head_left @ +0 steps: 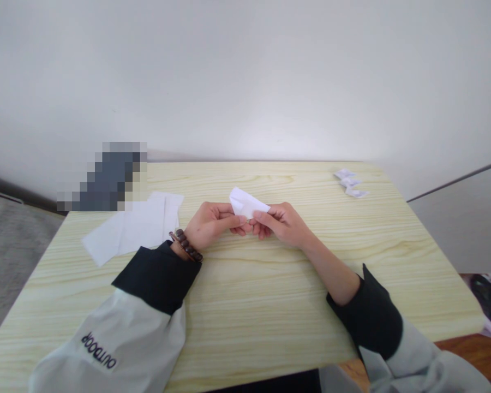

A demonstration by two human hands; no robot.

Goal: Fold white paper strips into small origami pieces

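Between my two hands is a small piece of folded white paper point(249, 203), held up over the middle of the table. My left hand point(213, 222) pinches its left lower edge, thumb in front and fingers behind. On the right, my right hand point(284, 221) grips the lower right edge with its thumb pressed on the paper. The fingertips of both hands meet just under it, partly hidden behind one another. A dark beaded bracelet point(188, 244) circles my left wrist.
White paper sheets point(141, 226) lie overlapping on the table point(262, 305) at the left. Behind them is a dark, pixelated object point(106, 180). Several small folded paper pieces point(349, 183) sit in a row at the back right. A white wall point(245, 82) borders the far edge.
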